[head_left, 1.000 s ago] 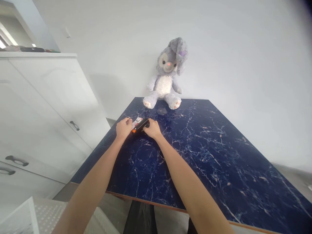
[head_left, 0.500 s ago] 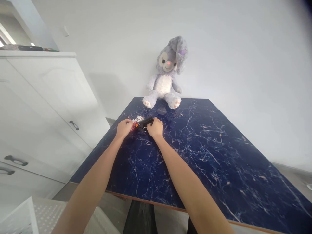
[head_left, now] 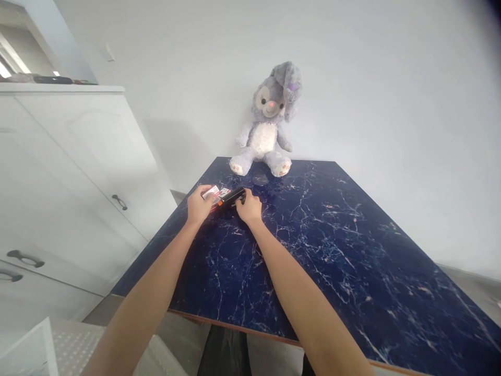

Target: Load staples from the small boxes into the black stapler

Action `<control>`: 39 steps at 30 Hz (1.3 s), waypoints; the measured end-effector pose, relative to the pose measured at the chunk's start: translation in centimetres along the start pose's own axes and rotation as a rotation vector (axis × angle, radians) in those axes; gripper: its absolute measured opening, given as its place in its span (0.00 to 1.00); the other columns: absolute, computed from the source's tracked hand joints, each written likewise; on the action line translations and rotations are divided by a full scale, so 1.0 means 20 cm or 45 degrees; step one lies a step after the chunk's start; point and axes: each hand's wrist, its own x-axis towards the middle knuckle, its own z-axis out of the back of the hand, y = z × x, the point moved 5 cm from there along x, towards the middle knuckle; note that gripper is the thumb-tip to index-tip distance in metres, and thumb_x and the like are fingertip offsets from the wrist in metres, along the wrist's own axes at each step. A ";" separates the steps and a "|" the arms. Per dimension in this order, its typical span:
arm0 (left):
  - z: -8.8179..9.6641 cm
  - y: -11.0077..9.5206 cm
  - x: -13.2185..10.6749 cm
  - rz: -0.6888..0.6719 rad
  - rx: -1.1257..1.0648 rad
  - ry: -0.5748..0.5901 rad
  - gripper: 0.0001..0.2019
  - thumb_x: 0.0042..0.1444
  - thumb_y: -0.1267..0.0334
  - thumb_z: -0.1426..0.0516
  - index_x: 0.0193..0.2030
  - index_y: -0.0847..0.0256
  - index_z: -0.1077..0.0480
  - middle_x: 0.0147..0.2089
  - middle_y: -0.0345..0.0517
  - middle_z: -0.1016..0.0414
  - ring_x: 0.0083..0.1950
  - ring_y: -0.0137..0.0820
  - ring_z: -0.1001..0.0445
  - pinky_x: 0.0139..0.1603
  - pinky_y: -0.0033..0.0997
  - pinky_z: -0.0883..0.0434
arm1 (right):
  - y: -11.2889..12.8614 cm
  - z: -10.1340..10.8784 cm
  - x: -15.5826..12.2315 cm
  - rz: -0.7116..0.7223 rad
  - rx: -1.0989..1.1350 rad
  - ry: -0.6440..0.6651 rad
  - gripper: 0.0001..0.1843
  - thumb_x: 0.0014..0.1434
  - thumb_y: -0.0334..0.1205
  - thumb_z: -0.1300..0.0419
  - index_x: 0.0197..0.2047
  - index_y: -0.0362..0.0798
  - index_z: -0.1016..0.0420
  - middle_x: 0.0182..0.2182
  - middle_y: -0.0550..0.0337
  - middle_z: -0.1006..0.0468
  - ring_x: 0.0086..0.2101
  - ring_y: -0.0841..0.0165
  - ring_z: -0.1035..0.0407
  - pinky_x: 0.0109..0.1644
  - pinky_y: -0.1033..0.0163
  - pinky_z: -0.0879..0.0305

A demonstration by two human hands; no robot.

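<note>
Between the thumb and fingers of my left hand [head_left: 199, 204] is a red-and-white card [head_left: 212, 192], tilted up off the table. Beside it lies another white printed piece [head_left: 224, 192], and some red shows under my fingers; whether these pieces are joined I cannot tell. My right hand [head_left: 249, 206] is closed around the near end of a black pistol-shaped tool [head_left: 233, 196]. Its orange tip [head_left: 220, 202] points left, toward the card and my left hand. My right fingers hide the tool's grip.
A blue marble-patterned table [head_left: 313, 250] lies under both hands. At its far edge a grey plush rabbit [head_left: 263, 137] sits against the white wall [head_left: 371, 94]. White cabinets [head_left: 74, 172] stand on the left, with a white perforated item [head_left: 74, 339] low in front of them.
My left hand has lifted the red-and-white card, so more of its white face shows. The black tool and my right hand stay nearly in place.
</note>
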 end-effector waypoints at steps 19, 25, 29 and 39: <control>0.00 0.06 0.02 0.260 -0.211 -0.010 0.14 0.57 0.61 0.47 0.40 0.60 0.20 0.43 0.46 0.17 0.46 0.40 0.21 0.52 0.39 0.26 | -0.07 0.03 0.03 -0.069 0.275 -0.014 0.29 0.56 0.27 0.46 0.61 0.48 0.33 0.49 0.57 0.19 0.51 0.62 0.27 0.58 0.58 0.34; -0.03 -0.03 0.01 -0.145 0.293 0.153 0.12 0.55 0.62 0.44 0.41 0.58 0.20 0.48 0.51 0.19 0.54 0.43 0.25 0.65 0.46 0.38 | -0.06 0.03 0.03 0.077 0.243 0.035 0.22 0.54 0.28 0.43 0.53 0.49 0.26 0.47 0.57 0.18 0.51 0.62 0.26 0.58 0.59 0.34; -0.07 0.00 0.05 -0.125 0.110 0.392 0.10 0.54 0.62 0.43 0.37 0.52 0.19 0.48 0.43 0.18 0.57 0.41 0.26 0.67 0.42 0.39 | -0.12 0.05 0.04 -0.111 0.290 -0.125 0.22 0.57 0.32 0.43 0.56 0.48 0.29 0.48 0.55 0.19 0.47 0.63 0.25 0.56 0.58 0.32; -0.05 0.12 0.05 -0.046 0.048 0.620 0.16 0.54 0.54 0.40 0.48 0.52 0.19 0.60 0.47 0.25 0.63 0.44 0.30 0.68 0.43 0.40 | -0.06 0.02 0.02 0.062 0.195 0.042 0.24 0.53 0.29 0.44 0.54 0.51 0.27 0.47 0.58 0.18 0.48 0.61 0.25 0.56 0.58 0.32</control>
